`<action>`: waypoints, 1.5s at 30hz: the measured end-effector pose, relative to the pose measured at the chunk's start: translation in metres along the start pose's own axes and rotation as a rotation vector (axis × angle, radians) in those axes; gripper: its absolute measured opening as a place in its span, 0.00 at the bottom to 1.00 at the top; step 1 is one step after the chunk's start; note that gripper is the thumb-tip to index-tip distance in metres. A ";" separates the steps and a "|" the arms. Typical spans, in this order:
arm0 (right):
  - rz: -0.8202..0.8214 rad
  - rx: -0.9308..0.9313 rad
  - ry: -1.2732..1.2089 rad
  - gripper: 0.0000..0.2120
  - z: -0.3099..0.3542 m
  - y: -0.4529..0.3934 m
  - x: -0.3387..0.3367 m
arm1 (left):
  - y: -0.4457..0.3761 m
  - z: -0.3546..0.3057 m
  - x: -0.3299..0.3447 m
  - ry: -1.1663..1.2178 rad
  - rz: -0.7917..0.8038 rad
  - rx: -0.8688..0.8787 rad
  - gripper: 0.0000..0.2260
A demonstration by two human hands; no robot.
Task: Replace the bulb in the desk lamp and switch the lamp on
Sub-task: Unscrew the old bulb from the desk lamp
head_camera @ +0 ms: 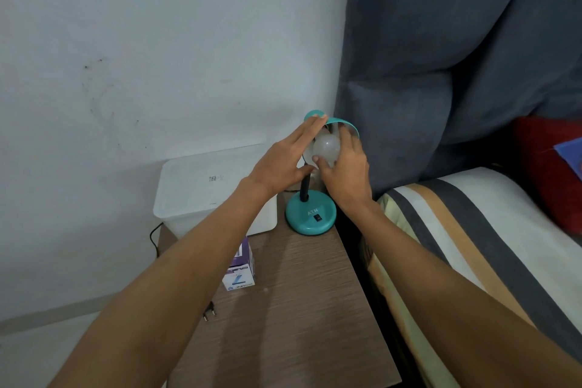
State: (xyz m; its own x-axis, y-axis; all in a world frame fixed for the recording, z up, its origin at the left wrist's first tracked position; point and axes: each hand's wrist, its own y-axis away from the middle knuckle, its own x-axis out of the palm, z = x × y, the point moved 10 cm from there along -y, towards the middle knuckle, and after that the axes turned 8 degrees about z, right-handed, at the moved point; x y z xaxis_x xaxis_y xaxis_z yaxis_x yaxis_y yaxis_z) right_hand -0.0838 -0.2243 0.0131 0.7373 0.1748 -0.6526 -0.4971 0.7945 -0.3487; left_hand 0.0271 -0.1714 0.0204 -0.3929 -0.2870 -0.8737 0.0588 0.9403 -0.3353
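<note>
Head view, looking down my forearms: nearest me, below my left wrist, a small purple-and-white bulb box [240,271] stands on the wooden bedside table [299,309], with a black two-pin plug [210,311] lying at the table's left edge beside my left forearm. Further out, directly under my hands, sits the teal round base [310,213] of the desk lamp, its black rocker switch [319,218] facing me. To the left of my left hand is a white plastic storage box [204,192]. My left hand [280,164] is flat and open, fingers extended against the side of the teal lamp shade [343,123], steadying it. My right hand [346,167] is curled around the frosted white bulb [327,146], thumb and fingers gripping it at the mouth of the shade. Right of my right arm lies a striped mattress [472,230].
</note>
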 end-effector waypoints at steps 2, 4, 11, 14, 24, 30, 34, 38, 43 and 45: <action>0.013 0.000 0.022 0.30 0.000 -0.002 -0.001 | 0.000 -0.001 0.000 -0.005 0.007 0.001 0.47; 0.019 -0.093 0.146 0.32 0.011 -0.001 -0.001 | 0.001 -0.002 -0.001 -0.010 0.007 0.002 0.47; 0.039 0.080 -0.036 0.33 -0.007 -0.005 0.003 | 0.001 0.000 -0.001 -0.008 0.013 -0.010 0.46; 0.015 0.001 0.023 0.32 -0.001 -0.005 0.001 | 0.000 -0.001 -0.001 -0.009 0.014 -0.014 0.46; 0.000 -0.032 -0.103 0.27 0.005 -0.001 0.001 | 0.000 -0.001 -0.001 -0.004 0.003 -0.011 0.46; 0.003 -0.085 0.104 0.35 0.012 0.002 0.007 | 0.001 -0.001 -0.002 -0.008 0.008 -0.021 0.47; 0.023 -0.048 0.063 0.35 0.010 0.003 0.004 | 0.001 0.001 -0.001 -0.022 0.012 -0.030 0.48; 0.006 0.143 -0.162 0.31 -0.006 -0.001 0.002 | -0.001 0.000 -0.001 -0.024 0.001 -0.019 0.46; 0.009 0.273 -0.352 0.23 -0.016 -0.004 0.004 | 0.000 -0.001 -0.002 -0.034 -0.007 -0.007 0.46; -0.005 0.260 -0.352 0.19 -0.014 -0.005 0.001 | 0.000 0.000 -0.002 -0.027 -0.003 -0.008 0.46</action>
State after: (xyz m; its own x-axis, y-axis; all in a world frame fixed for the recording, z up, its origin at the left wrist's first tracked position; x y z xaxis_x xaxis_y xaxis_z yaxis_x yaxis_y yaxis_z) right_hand -0.0869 -0.2359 0.0045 0.8729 0.3224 -0.3661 -0.3945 0.9080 -0.1412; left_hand 0.0277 -0.1706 0.0223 -0.3681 -0.2947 -0.8819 0.0504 0.9407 -0.3354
